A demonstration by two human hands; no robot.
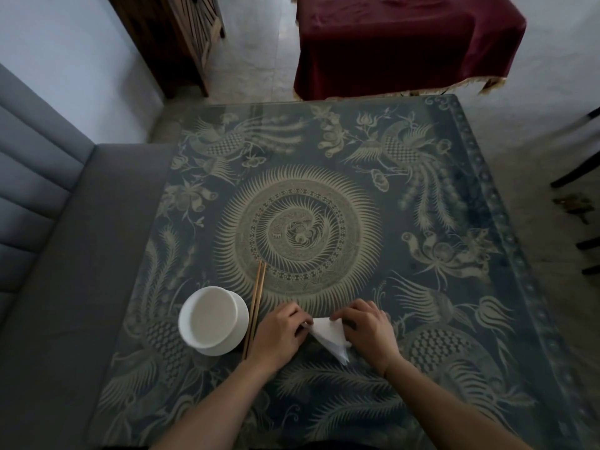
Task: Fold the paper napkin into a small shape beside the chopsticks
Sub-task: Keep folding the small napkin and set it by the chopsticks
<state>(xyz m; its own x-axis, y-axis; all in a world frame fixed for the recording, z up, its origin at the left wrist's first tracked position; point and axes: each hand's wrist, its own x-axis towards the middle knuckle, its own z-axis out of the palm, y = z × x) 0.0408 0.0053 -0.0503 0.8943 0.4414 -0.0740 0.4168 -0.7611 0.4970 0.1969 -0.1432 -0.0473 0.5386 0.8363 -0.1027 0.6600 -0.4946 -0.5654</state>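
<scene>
Bare forearms [207, 414], no visible sleeves

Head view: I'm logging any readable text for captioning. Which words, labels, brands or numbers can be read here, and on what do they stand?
None can be read.
Patterned tabletop: ornament only, birds, flowers and a round medallion, no letters.
White bowl: plain.
Chopsticks: no marking visible.
Paper napkin, held by the left hand and right hand: plain white.
Red cloth behind: no print.
</scene>
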